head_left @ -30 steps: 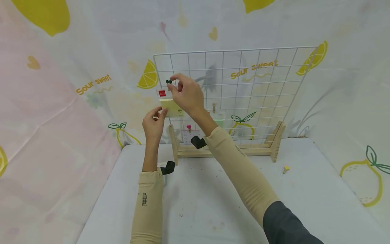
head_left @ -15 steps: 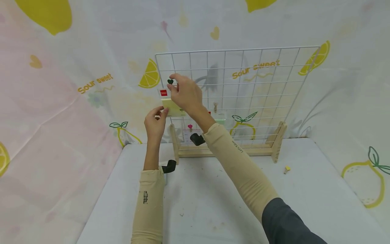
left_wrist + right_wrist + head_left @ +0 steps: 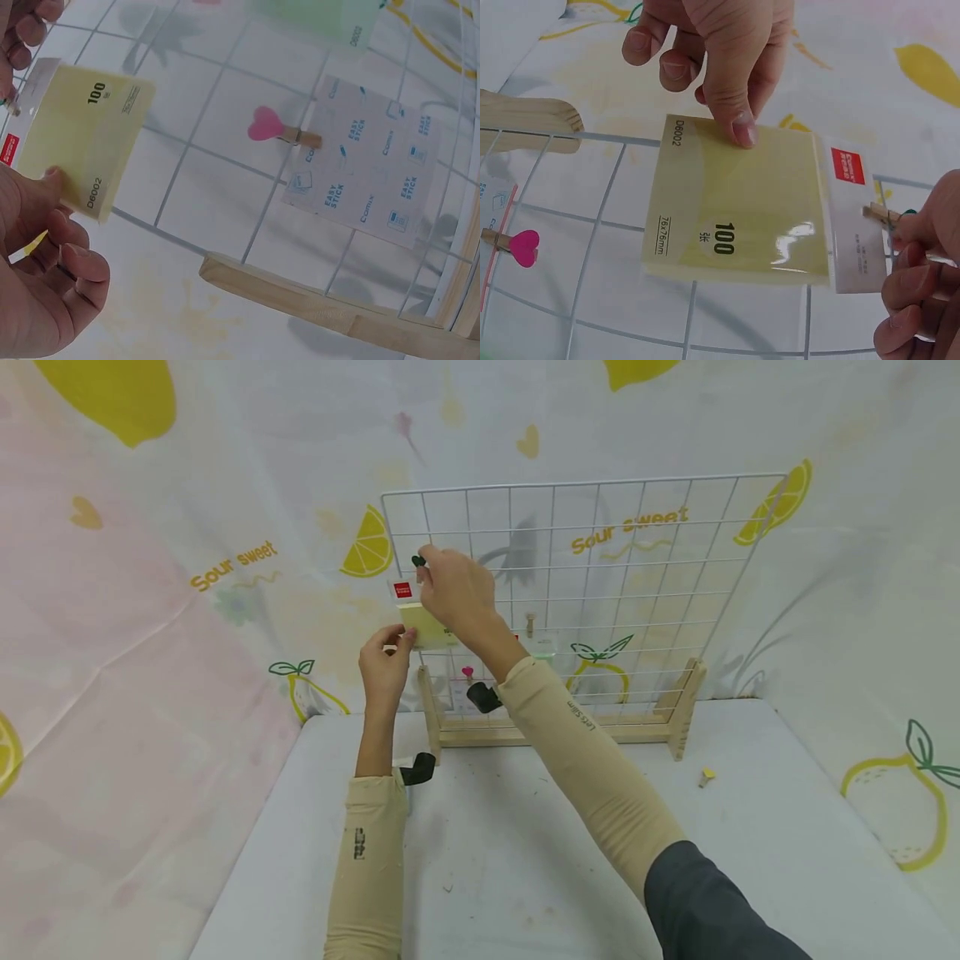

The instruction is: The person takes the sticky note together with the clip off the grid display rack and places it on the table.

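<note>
My left hand [image 3: 384, 670] pinches the outer edge of a yellow sticky note pack [image 3: 757, 210], marked 100 and D6002, thumb on its front. The pack lies against the white wire grid [image 3: 594, 485], near its left side. Above it, my right hand [image 3: 459, 592] pinches a small wooden clothespin [image 3: 885, 215] with a green heart [image 3: 417, 561]. In the right wrist view the pin's tip overlaps the pack's clear header, which has a red label [image 3: 847, 166]. The right fingers partly cover the heart and pin. Whether the pin also grips a wire, I cannot tell.
On the grid, a pink heart clothespin [image 3: 266, 124] holds a printed sheet [image 3: 360, 157]. A green note pack [image 3: 315, 26] hangs nearby, below another clothespin [image 3: 530, 624]. Wooden feet [image 3: 681, 710] support the grid on the white table [image 3: 570, 843]. A yellow-topped clothespin [image 3: 707, 777] lies at right.
My right fingers have closed in on the green heart clothespin and now cover more of it. My left hand has shifted slightly right, still pinching the yellow sticky note pack.
</note>
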Demonstrator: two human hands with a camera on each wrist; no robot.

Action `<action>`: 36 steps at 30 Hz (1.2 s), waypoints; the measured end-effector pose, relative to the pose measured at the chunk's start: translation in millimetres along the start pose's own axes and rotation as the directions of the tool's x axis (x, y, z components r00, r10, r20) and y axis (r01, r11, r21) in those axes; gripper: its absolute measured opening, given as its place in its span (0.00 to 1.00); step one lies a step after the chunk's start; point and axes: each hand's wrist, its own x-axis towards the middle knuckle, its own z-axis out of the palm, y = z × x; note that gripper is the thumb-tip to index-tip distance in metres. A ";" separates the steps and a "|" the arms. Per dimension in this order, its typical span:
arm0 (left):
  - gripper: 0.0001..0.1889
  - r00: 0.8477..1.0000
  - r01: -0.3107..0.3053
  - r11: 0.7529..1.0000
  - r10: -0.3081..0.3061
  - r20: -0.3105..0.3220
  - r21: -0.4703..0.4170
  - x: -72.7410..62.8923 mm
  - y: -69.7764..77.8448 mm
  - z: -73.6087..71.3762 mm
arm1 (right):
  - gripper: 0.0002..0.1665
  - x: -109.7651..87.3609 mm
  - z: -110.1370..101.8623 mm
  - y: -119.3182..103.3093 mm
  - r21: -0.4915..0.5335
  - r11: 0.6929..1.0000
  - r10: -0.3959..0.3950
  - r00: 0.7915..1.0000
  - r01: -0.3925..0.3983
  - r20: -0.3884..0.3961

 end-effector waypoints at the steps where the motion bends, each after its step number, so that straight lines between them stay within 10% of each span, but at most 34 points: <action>1: 0.11 1.000 0.007 1.000 -0.007 0.000 -0.006 0.0 0.0 0.0 | 0.16 0.0 -0.3 0.2 0.002 1.000 -0.002 1.000 0.002 -0.001; 13: 0.14 0.987 0.154 0.934 -0.127 0.101 -0.324 -3.8 0.6 -4.6 | 0.14 -0.3 -3.6 0.3 0.053 0.998 -0.015 0.998 0.018 -0.059; 25: 0.13 0.985 0.171 0.921 -0.149 0.089 -0.349 -14.9 34.3 -14.1 | 0.13 0.4 -2.8 4.5 0.095 0.994 -0.046 0.985 0.062 -0.164; 36: 0.14 0.989 0.147 0.925 -0.139 0.048 -0.350 -8.9 9.6 -9.0 | 0.11 0.9 -12.0 7.5 0.150 0.977 -0.104 0.957 0.149 -0.272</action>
